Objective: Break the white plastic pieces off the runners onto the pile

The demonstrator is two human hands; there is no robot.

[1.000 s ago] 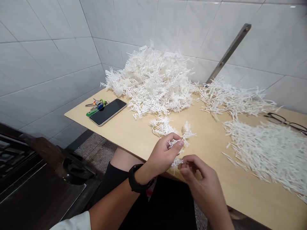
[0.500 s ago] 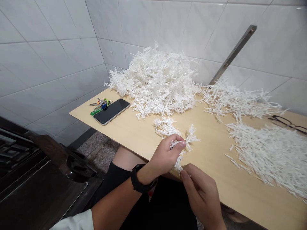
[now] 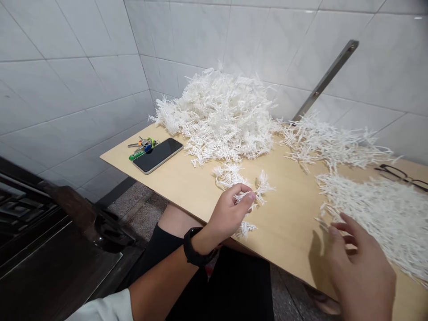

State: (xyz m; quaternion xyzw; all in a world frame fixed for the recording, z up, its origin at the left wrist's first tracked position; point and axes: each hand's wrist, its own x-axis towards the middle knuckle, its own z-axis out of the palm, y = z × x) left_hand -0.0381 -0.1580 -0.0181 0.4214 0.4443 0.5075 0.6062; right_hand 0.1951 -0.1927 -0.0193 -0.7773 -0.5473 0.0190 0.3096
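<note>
My left hand pinches a strand of small white plastic pieces just above the near edge of the light wooden table; a black watch is on that wrist. My right hand hovers with fingers spread at the near edge of a flat spread of loose white sticks on the right. A big tangled heap of white pieces lies at the back against the tiled wall.
A black phone and a bunch of keys lie at the table's left corner. Glasses rest at the far right. A metal bar leans on the wall. Dark furniture stands at the left.
My right hand has left the strand and swung right to the loose sticks, its fingers now spread. My left hand keeps its pinch on the strand.
</note>
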